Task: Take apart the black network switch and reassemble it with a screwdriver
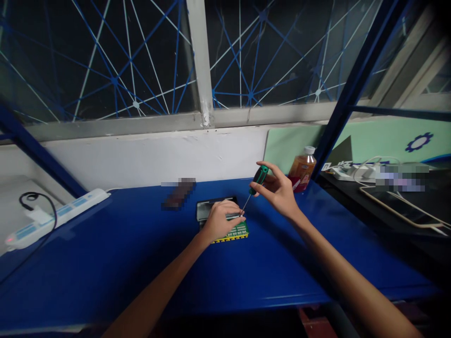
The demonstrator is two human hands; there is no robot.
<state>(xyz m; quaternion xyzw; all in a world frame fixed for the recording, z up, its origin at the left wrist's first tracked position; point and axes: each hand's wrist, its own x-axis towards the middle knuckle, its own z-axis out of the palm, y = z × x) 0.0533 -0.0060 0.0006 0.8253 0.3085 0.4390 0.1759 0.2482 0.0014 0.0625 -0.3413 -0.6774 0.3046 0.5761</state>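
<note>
The blue bench (105, 263) carries everything. Near its back edge, about midway along, lies a green circuit board (238, 231) against a dark flat case (211, 205). My left grip (220, 220) lies flat on the board, fingers bent, closed on nothing. My right grip (278, 190) is pinched shut around a green-handled screwdriver (259, 178), tip down at the board.
</note>
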